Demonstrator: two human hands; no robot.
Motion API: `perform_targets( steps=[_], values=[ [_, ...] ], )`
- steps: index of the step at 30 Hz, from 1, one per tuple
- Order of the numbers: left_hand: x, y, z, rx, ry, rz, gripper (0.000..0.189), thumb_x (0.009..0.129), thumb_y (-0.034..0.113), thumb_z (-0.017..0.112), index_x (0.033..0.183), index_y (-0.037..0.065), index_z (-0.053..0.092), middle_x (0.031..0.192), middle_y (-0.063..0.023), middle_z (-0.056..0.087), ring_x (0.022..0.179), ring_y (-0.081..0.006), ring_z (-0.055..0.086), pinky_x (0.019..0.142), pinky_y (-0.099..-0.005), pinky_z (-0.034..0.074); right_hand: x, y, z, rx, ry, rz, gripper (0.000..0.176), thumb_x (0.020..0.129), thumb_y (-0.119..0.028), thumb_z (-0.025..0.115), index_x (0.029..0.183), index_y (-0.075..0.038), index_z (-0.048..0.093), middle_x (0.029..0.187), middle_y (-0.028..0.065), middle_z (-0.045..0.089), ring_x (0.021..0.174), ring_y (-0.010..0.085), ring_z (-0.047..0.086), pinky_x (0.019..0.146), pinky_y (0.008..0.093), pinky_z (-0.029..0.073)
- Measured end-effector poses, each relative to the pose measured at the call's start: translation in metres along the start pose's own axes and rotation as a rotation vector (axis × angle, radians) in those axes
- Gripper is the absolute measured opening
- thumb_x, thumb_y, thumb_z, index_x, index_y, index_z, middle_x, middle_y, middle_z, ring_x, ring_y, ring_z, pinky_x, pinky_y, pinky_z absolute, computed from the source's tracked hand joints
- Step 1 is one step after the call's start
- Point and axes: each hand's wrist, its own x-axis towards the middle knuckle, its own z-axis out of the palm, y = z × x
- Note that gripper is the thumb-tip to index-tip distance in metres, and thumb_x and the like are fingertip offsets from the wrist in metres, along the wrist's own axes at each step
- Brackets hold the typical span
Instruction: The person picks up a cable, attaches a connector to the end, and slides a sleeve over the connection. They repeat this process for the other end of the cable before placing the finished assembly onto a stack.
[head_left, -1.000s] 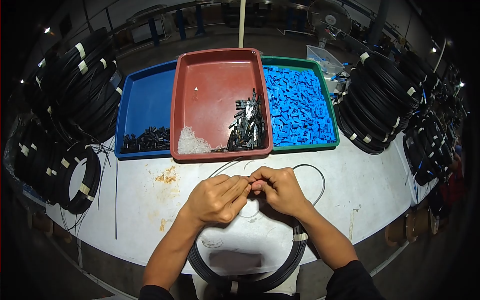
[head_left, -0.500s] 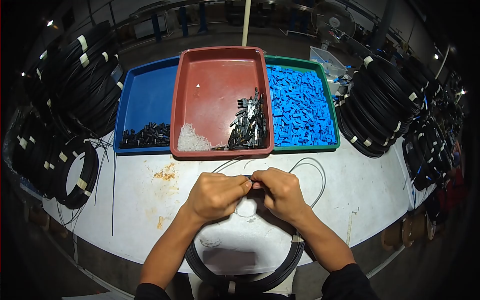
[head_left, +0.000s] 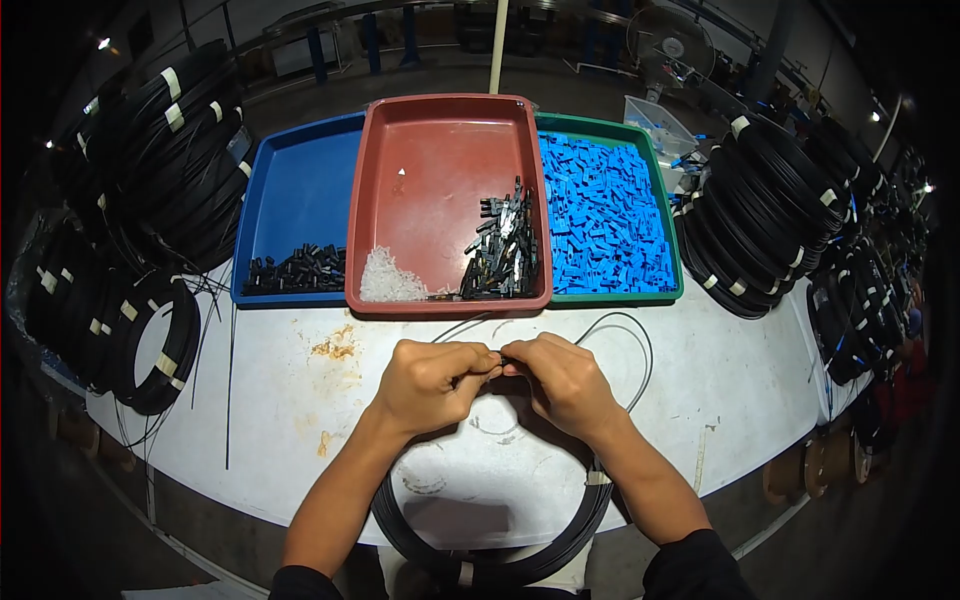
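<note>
My left hand [head_left: 430, 382] and my right hand [head_left: 562, 384] meet over the middle of the white table, fingertips nearly touching. Both are closed in a pinch on a small black piece [head_left: 504, 359], mostly hidden by the fingers. Thin black cable [head_left: 651, 365] loops out past my right hand, and another stretch shows behind my left hand. Below my wrists lies a coil of black cable [head_left: 540, 566], bound with pale tape, at the table's front edge.
A red tray [head_left: 450, 306] holds clear pieces and black parts. The blue tray [head_left: 290, 299] has black parts, the green tray [head_left: 620, 297] blue connectors. Cable coils stand at left [head_left: 190, 160] and right [head_left: 770, 210] of the white table [head_left: 270, 420].
The fingers of my left hand have shifted slightly around the small black piece. The whole view has moved a little; both hands remain together.
</note>
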Motion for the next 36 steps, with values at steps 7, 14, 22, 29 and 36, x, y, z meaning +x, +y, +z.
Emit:
perform_targets(
  steps=[7, 14, 22, 29, 36],
  values=[
    [0.005, 0.005, -0.004, 0.259, -0.101, 0.298, 0.007, 0.074, 0.001, 0.076, 0.079, -0.001, 0.072, 0.086, -0.0110, 0.075, 0.075, -0.0200, 0.074, 0.065, -0.0287, 0.060, 0.001, -0.005, 0.002, 0.093, 0.098, 0.117, 0.015, 0.081, 0.007, 0.068, 0.095, 0.002, 0.071, 0.076, 0.0145, 0.069, 0.064, 0.0272, 0.067, 0.062, 0.0333, 0.054],
    [0.009, 0.004, -0.007, 0.421, -0.082, 0.597, 0.010, 0.073, 0.003, 0.072, 0.079, -0.005, 0.071, 0.089, -0.0143, 0.074, 0.084, -0.0229, 0.073, 0.070, -0.0295, 0.061, 0.007, -0.007, -0.009, 0.461, -0.132, 0.579, 0.009, 0.088, 0.004, 0.065, 0.091, 0.004, 0.073, 0.073, 0.0130, 0.073, 0.066, 0.0170, 0.069, 0.063, 0.0305, 0.054],
    [0.004, 0.003, -0.008, 0.156, -0.059, 0.116, 0.006, 0.075, -0.001, 0.075, 0.078, 0.002, 0.071, 0.080, -0.0071, 0.074, 0.062, -0.0195, 0.070, 0.055, -0.0295, 0.056, 0.002, 0.001, 0.006, 0.198, 0.096, 0.125, 0.017, 0.084, 0.003, 0.068, 0.101, 0.001, 0.068, 0.081, 0.0160, 0.069, 0.070, 0.0279, 0.068, 0.066, 0.0359, 0.055],
    [0.008, 0.009, -0.003, 0.356, -0.026, 0.440, 0.004, 0.076, 0.000, 0.074, 0.078, -0.002, 0.071, 0.084, -0.0129, 0.073, 0.073, -0.0211, 0.072, 0.058, -0.0318, 0.058, 0.001, -0.005, -0.001, 0.009, 0.051, 0.039, 0.026, 0.074, 0.010, 0.069, 0.098, 0.001, 0.068, 0.076, 0.0130, 0.067, 0.067, 0.0290, 0.066, 0.062, 0.0371, 0.053],
    [0.002, 0.000, -0.008, 0.098, -0.002, 0.185, 0.015, 0.070, -0.003, 0.076, 0.085, -0.002, 0.076, 0.090, -0.0146, 0.077, 0.074, -0.0222, 0.076, 0.065, -0.0310, 0.062, 0.002, 0.001, 0.001, 0.217, 0.129, 0.065, 0.019, 0.080, 0.007, 0.070, 0.099, 0.003, 0.072, 0.086, 0.0134, 0.074, 0.066, 0.0247, 0.069, 0.058, 0.0340, 0.053]
  ],
)
